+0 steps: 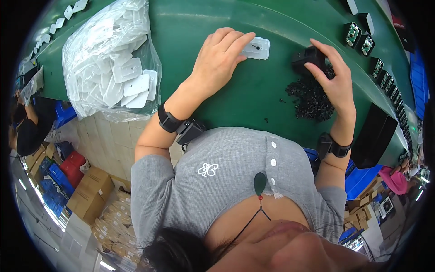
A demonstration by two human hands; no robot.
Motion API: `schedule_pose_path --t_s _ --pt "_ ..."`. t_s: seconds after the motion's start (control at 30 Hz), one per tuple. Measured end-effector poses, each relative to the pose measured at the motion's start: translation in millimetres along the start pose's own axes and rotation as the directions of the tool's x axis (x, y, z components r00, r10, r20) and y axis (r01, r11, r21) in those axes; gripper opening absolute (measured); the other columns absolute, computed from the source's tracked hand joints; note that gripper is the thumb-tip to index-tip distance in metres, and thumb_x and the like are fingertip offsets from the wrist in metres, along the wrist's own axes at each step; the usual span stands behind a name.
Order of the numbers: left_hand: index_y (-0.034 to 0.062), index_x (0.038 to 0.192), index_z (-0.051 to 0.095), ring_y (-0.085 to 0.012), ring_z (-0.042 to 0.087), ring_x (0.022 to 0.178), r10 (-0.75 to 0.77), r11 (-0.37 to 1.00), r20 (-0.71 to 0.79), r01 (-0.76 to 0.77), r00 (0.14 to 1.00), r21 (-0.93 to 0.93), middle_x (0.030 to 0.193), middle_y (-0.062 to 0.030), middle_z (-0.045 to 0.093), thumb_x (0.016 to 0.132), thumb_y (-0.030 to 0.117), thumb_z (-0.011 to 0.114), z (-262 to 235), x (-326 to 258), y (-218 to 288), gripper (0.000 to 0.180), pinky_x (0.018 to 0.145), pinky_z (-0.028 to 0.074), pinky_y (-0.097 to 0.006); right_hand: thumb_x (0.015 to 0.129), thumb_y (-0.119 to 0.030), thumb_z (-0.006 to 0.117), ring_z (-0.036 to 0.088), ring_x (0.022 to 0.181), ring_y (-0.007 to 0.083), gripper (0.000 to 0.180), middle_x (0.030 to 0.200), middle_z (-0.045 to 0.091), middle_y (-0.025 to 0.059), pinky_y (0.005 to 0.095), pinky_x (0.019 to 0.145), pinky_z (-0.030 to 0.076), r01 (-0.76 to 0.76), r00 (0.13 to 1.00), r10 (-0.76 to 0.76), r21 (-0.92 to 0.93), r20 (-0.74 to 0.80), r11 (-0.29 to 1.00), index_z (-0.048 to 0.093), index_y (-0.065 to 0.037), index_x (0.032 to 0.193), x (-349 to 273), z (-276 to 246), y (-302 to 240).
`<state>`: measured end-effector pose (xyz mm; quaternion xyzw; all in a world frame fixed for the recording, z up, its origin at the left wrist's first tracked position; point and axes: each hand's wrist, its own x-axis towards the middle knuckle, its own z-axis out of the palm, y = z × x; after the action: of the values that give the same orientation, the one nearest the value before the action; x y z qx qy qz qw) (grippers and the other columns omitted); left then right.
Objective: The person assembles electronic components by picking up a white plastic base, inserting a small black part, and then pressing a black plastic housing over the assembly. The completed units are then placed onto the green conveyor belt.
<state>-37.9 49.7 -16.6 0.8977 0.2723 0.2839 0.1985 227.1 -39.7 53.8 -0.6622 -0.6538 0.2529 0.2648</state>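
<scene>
My left hand (219, 59) is closed on one end of a translucent white plastic cover (261, 49), which lies flat on the green work surface (195, 27). A small black part (255, 46) sits on the cover, close to my fingertips. In my right hand (339, 79), a black plastic housing (304, 60) is gripped between thumb and fingers. It is just above a loose pile of small black plastic parts (310, 97). The housing's far side and inside are hidden.
A clear bag full of white covers (115, 72) lies at the left. Along the right edge runs a row of black housings with green circuit boards (352, 35). More white pieces (60, 22) line the far left. A black panel (374, 136) stands near my right forearm.
</scene>
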Motion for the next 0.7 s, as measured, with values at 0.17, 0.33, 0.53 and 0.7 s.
schedule_pose_path --t_s 0.17,0.33,0.53,0.7 --pt "0.0105 0.130 0.054 -0.0269 0.055 0.106 -0.037 0.998 -0.011 0.036 0.999 -0.058 0.115 -0.0061 0.060 0.074 0.000 0.069 -4.4 -2.7 -1.2 0.059 0.089 0.045 -0.039 0.076 -0.002 0.074 0.059 0.107 0.0211 0.039 0.112 0.063 0.0109 0.0318 0.096 0.044 0.122 0.993 -0.120 0.116 -0.026 0.986 0.059 -0.001 0.112 9.7 14.2 -19.1" --pt "0.0098 0.129 0.056 -0.0284 0.056 0.112 -0.104 0.973 -0.099 0.081 0.990 -0.214 0.125 -0.0082 0.059 0.078 -0.008 0.057 -8.0 -10.1 -3.7 0.054 0.093 0.047 -0.038 0.077 0.003 0.072 0.056 0.115 0.0233 0.040 0.120 0.060 0.0126 0.0338 0.100 0.043 0.285 0.958 -0.285 0.226 -0.034 0.932 0.056 -0.002 0.113 28.4 51.7 -22.9" --pt "0.0101 0.127 0.058 -0.0260 0.054 0.120 -0.120 0.970 -0.033 0.110 0.992 -0.216 0.130 -0.0065 0.058 0.080 -0.010 0.048 -9.6 -16.4 -6.2 0.053 0.097 0.045 -0.038 0.079 0.002 0.071 0.058 0.114 0.0236 0.040 0.118 0.062 0.0115 0.0342 0.102 0.042 0.251 0.967 -0.252 0.351 -0.044 0.902 0.056 -0.002 0.116 25.8 82.9 -18.8" --pt "0.0114 0.127 0.059 -0.0251 0.053 0.122 -0.097 0.986 -0.004 0.095 0.995 -0.140 0.129 -0.0054 0.059 0.080 -0.009 0.048 -6.4 -20.3 -10.3 0.053 0.099 0.043 -0.038 0.078 0.001 0.072 0.059 0.112 0.0253 0.041 0.118 0.063 0.0117 0.0347 0.098 0.045 0.292 0.956 -0.289 0.161 -0.040 0.943 0.060 -0.003 0.117 26.5 81.2 -21.1"
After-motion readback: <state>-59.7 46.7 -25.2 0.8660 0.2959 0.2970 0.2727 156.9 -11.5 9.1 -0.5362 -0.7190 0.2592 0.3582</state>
